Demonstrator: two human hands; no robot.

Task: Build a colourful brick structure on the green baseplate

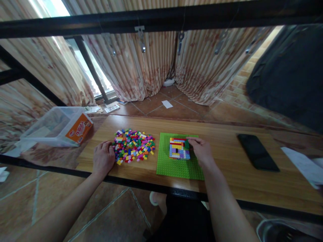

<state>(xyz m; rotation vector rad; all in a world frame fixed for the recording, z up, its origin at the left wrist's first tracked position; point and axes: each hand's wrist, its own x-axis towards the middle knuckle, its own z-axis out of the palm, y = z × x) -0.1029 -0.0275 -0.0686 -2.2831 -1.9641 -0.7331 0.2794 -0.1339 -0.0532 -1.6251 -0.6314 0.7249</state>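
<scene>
My left hand (103,156) rests on the table at the left edge of a pile of small toy building bricks (133,146) in many colours. Its fingers are curled, and whatever they hold, if anything, is hidden. To the right of the pile lies a bright green baseplate (165,166). On it sits a low, roughly square brick build (178,149) with red, yellow, white, blue and purple parts. My right hand (202,149) reaches over the baseplate's right side. Thumb and fingertips pinch a dark green brick (186,144) at the build's far right corner.
A clear plastic box (54,126) with an orange label stands beyond the table's left end. A black phone (257,152) lies on the wooden table (224,171) at right, with white paper (301,163) past it. A black bar (161,18) crosses overhead.
</scene>
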